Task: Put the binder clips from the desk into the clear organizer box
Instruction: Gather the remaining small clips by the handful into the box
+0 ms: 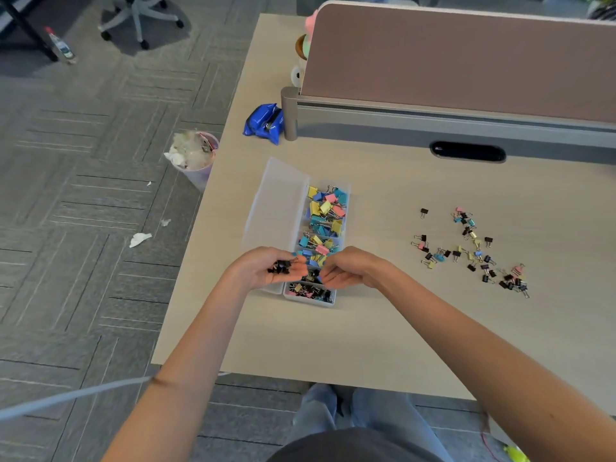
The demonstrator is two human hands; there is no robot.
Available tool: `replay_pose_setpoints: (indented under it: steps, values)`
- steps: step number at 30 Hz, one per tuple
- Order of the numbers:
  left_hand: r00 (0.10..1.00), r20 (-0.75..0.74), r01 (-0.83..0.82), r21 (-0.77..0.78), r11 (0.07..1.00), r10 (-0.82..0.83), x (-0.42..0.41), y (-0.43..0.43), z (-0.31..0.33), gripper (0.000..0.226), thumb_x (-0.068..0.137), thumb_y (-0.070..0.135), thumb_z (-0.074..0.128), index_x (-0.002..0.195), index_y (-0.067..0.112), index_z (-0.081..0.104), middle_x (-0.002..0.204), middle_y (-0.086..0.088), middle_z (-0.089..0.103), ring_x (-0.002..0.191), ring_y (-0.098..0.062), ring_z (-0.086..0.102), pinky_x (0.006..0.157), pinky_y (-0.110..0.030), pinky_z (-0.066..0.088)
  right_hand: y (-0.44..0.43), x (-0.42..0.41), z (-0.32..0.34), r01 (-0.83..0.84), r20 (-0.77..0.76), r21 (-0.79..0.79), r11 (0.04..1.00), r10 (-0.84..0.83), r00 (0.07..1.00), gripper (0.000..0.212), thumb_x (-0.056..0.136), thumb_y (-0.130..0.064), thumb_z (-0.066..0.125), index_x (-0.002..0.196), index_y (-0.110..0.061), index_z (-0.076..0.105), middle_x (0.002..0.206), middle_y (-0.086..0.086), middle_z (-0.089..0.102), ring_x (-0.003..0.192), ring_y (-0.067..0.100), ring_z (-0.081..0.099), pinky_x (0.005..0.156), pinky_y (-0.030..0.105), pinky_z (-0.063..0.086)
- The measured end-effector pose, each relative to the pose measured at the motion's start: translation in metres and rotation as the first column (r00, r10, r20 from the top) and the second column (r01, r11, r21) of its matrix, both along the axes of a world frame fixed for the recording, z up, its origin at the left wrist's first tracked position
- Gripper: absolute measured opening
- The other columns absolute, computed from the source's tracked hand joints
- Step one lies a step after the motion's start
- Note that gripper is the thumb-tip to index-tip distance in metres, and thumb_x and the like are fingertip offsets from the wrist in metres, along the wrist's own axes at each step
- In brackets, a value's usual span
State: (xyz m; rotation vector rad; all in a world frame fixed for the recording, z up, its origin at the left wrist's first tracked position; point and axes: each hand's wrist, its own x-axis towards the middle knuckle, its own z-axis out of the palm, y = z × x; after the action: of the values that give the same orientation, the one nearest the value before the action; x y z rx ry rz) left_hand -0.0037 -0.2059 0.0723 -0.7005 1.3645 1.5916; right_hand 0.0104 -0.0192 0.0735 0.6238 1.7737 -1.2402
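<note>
black small metal binder clips [279, 266] sit cupped in the upturned left hand [256, 273] over the near end of the clear plastic organizer box [347, 195], the right hand [348, 271] curled beside it with its grip impossible to tell, more coloured clips [470, 248] scattered on the pale desk [366, 345].

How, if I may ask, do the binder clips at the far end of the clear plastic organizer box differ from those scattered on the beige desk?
The pastel boxed clips are yellow, blue and pink; the scattered desk clips are mostly black. The boxed clips are larger and heaped together; the desk clips lie spread out. Both kinds have wire handles.
</note>
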Motion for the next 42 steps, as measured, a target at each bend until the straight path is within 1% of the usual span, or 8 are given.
replay_pose_setpoints:
  steps: [7, 10, 19, 22, 27, 33, 38, 42]
  values:
    - [0.981, -0.036, 0.184, -0.139, 0.973, -0.19, 0.004, 0.027, -0.003, 0.02, 0.094, 0.0, 0.054, 0.11, -0.009, 0.062, 0.091, -0.019, 0.067, 0.082, -0.027, 0.069, 0.072, -0.032, 0.06, 0.017, 0.013, -0.002, 0.168, -0.088, -0.022, 0.986, -0.169, 0.982, 0.03, 0.093, -0.012, 0.046, 0.103, 0.007, 0.068, 0.098, 0.017, 0.072, 0.087, 0.024, 0.071, 0.064, 0.022, 0.058]
    - [0.97, -0.042, 0.228, -0.19, 0.955, -0.239, 0.006, 0.035, -0.008, 0.02, 0.09, -0.003, 0.058, 0.109, -0.011, 0.062, 0.086, -0.019, 0.067, 0.08, -0.028, 0.069, 0.074, -0.035, 0.059, 0.022, 0.018, -0.004, 0.237, -0.115, -0.043, 0.971, -0.24, 0.964, 0.026, 0.092, -0.008, 0.047, 0.101, 0.007, 0.067, 0.083, 0.013, 0.07, 0.072, 0.02, 0.068, 0.06, 0.021, 0.057]
    - [0.937, -0.041, 0.318, -0.317, 0.894, -0.348, 0.007, 0.052, -0.012, 0.01, 0.089, -0.006, 0.059, 0.098, -0.009, 0.058, 0.079, -0.019, 0.061, 0.069, -0.024, 0.064, 0.065, -0.031, 0.059, 0.025, 0.026, -0.011, 0.338, -0.116, -0.052, 0.94, -0.342, 0.933, 0.025, 0.093, -0.008, 0.047, 0.101, 0.008, 0.065, 0.078, 0.014, 0.066, 0.065, 0.02, 0.064, 0.057, 0.022, 0.055]
    - [0.926, -0.039, 0.338, -0.356, 0.871, -0.375, 0.007, 0.051, -0.012, 0.005, 0.087, -0.007, 0.06, 0.09, -0.006, 0.057, 0.086, -0.022, 0.061, 0.071, -0.026, 0.064, 0.062, -0.032, 0.059, 0.024, 0.027, -0.009, 0.336, -0.116, -0.052, 0.94, -0.34, 0.933, 0.022, 0.094, -0.008, 0.046, 0.097, 0.005, 0.064, 0.077, 0.013, 0.066, 0.064, 0.019, 0.064, 0.059, 0.023, 0.055]
    - [0.881, -0.024, 0.42, -0.425, 0.802, -0.473, 0.007, 0.051, -0.013, 0.027, 0.088, -0.006, 0.059, 0.115, -0.01, 0.057, 0.101, -0.024, 0.063, 0.085, -0.03, 0.066, 0.066, -0.029, 0.057, 0.022, 0.029, -0.006, 0.341, -0.123, -0.065, 0.938, -0.347, 0.93, 0.019, 0.093, -0.007, 0.048, 0.095, 0.004, 0.063, 0.074, 0.012, 0.065, 0.062, 0.019, 0.063, 0.054, 0.021, 0.054]
    - [0.833, -0.029, 0.468, -0.496, 0.731, -0.553, 0.008, 0.054, -0.013, 0.03, 0.09, -0.008, 0.056, 0.12, -0.007, 0.06, 0.102, -0.02, 0.062, 0.087, -0.029, 0.066, 0.079, -0.036, 0.059, 0.019, 0.031, -0.002, 0.344, -0.133, -0.084, 0.935, -0.353, 0.926, 0.017, 0.093, -0.006, 0.049, 0.088, 0.002, 0.063, 0.074, 0.012, 0.066, 0.063, 0.019, 0.063, 0.053, 0.02, 0.054]
    - [0.774, -0.072, 0.491, -0.559, 0.668, -0.629, 0.009, 0.053, -0.01, 0.035, 0.091, -0.005, 0.056, 0.125, 0.003, 0.06, 0.121, -0.018, 0.06, 0.106, -0.031, 0.064, 0.084, -0.035, 0.055, 0.017, 0.036, -0.001, 0.341, -0.145, -0.091, 0.936, -0.351, 0.925, 0.023, 0.093, -0.007, 0.047, 0.078, -0.002, 0.063, 0.075, 0.011, 0.067, 0.065, 0.019, 0.064, 0.054, 0.02, 0.054]
    - [0.767, -0.114, 0.467, -0.576, 0.671, -0.632, 0.008, 0.047, -0.008, 0.029, 0.093, -0.003, 0.052, 0.116, 0.008, 0.066, 0.111, -0.019, 0.064, 0.086, -0.028, 0.063, 0.082, -0.037, 0.054, 0.017, 0.038, 0.0, 0.347, -0.153, -0.094, 0.933, -0.358, 0.921, 0.022, 0.094, -0.007, 0.048, 0.078, -0.003, 0.063, 0.076, 0.011, 0.066, 0.065, 0.019, 0.064, 0.055, 0.02, 0.054]
